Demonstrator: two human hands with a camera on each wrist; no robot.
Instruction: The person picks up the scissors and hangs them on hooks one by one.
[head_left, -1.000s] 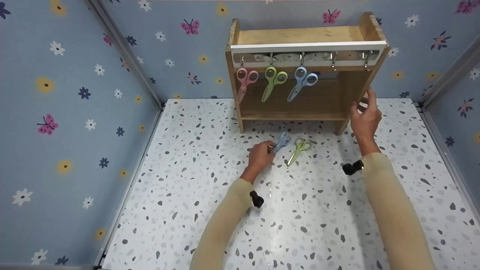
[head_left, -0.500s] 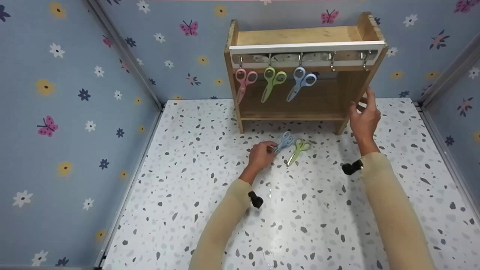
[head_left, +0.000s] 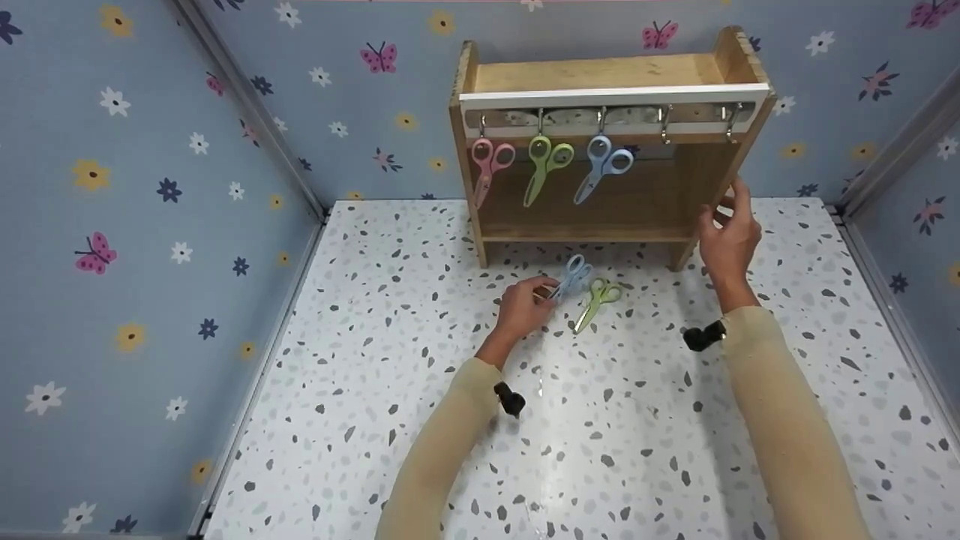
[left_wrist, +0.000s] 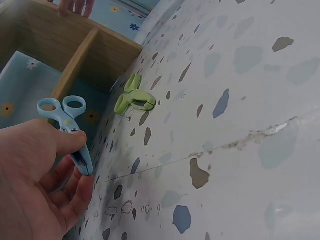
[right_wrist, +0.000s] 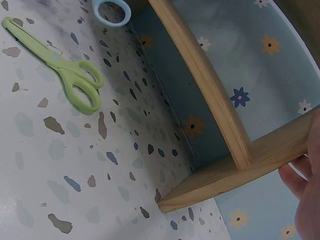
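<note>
My left hand (head_left: 523, 307) pinches a pair of light blue scissors (left_wrist: 68, 118) by the blades between thumb and fingers, handle loops pointing away toward the rack. Beside it a pair of green scissors (head_left: 598, 304) lies on the speckled tabletop. With its fingers at the right side panel, my right hand (head_left: 729, 238) holds the wooden rack (head_left: 585, 231). From the rack's hooks hang pink scissors (head_left: 490, 169), another green pair (head_left: 546, 169) and another blue pair (head_left: 600, 169), each by one loop.
Two bare metal hooks (head_left: 665, 124) are at the right end of the rack's rail. The rack stands near the back wall (head_left: 390, 112), which is patterned with flowers and butterflies. More patterned panels flank the speckled table (head_left: 390, 300).
My left hand has shifted slightly right and away from me, and the blue scissors' loops have come up closer to the rack. The right hand stays on the side panel.
</note>
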